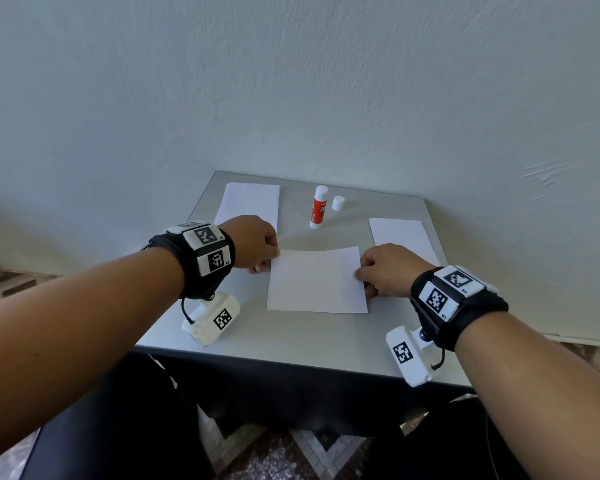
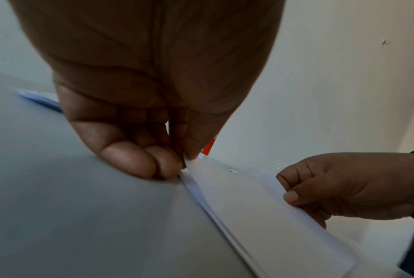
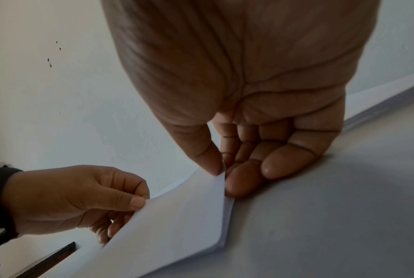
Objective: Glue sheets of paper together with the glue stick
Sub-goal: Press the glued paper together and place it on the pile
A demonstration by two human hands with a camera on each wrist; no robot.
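**Both hands pinch the top sheet over the one below**

The left hand (image 1: pixel 255 242) pinches the far left corner of the sheet (image 1: pixel 316 280) between thumb and fingers; the right hand (image 1: pixel 387 268) pinches its right edge the same way. The sheet sits mid-table, its far edge lifted and bowed, its near edge down on another sheet beneath it. Likely risk: if one hand lowers first, the top sheet could land skewed or trap a crease, and glue would fix the error. The glue stick (image 1: pixel 318 206) stands uncapped behind the sheet, its cap (image 1: pixel 338 203) just beside it. Paper stacks lie far left (image 1: pixel 248 202) and right (image 1: pixel 399 233) on the table (image 1: pixel 291 341). Nothing blocks the hands.
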